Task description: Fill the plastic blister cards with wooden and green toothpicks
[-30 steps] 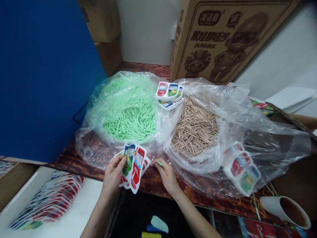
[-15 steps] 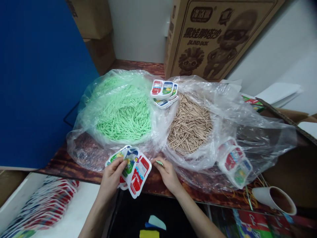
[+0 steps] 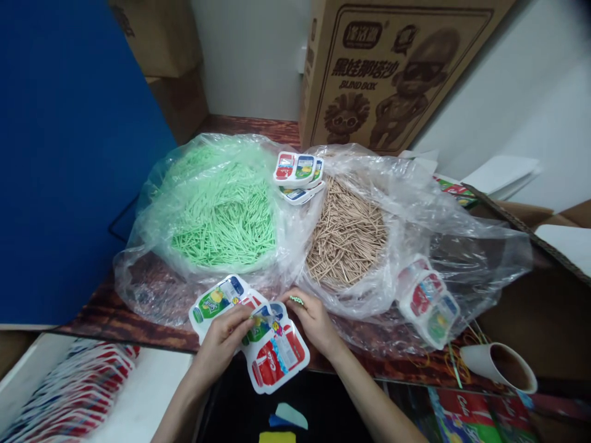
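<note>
Where left fingers overlap cards, prints hidden

Back of the desk there's a clear bag of green sticks right beside a bag of tan sticks, printed cardboard box behind, blue board left, paper cup tipped over far right.

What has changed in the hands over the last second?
The left hand tipped its fanned printed cards from upright to nearly flat, toward the body; the right hand closed in beside them, still pinching a green bit. The green sticks and tan sticks stayed put.
</note>
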`<state>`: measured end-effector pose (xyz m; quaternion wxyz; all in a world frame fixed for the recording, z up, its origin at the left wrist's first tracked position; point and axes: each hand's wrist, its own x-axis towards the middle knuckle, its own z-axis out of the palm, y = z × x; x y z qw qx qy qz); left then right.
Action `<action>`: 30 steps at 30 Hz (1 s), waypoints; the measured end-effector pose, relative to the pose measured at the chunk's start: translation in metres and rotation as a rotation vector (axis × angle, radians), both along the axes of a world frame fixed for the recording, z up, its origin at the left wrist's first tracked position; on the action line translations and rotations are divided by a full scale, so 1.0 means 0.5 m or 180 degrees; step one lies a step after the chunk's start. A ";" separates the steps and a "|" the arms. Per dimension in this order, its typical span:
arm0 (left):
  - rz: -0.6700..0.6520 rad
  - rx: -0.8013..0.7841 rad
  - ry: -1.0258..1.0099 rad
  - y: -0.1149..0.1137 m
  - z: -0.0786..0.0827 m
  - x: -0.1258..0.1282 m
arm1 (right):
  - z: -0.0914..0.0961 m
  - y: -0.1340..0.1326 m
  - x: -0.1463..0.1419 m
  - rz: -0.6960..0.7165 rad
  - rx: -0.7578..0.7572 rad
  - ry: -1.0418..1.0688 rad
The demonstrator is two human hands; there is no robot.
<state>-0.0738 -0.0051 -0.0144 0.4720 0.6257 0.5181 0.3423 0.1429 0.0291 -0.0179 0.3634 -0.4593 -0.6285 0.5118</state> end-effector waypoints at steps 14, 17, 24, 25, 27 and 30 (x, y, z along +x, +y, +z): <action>0.0156 -0.0404 -0.0320 -0.003 -0.004 0.035 | 0.031 0.007 0.021 0.0010 0.0091 0.0034; 0.0144 -0.0359 -0.0280 -0.001 -0.001 0.042 | 0.047 0.007 0.021 -0.0021 0.0026 0.0147; 0.0099 -0.0530 -0.0429 0.009 0.003 0.069 | 0.077 0.032 0.013 -0.0582 -0.0880 0.1966; 0.0096 -0.0591 -0.0473 0.011 0.002 0.073 | 0.076 0.037 0.013 -0.0594 -0.1002 0.2140; 0.0106 -0.0675 -0.0544 0.014 0.000 0.080 | 0.070 0.045 0.012 -0.0543 -0.1221 0.2279; 0.0098 -0.0755 -0.0651 0.017 -0.005 0.088 | 0.061 0.048 0.013 -0.0485 -0.1460 0.2322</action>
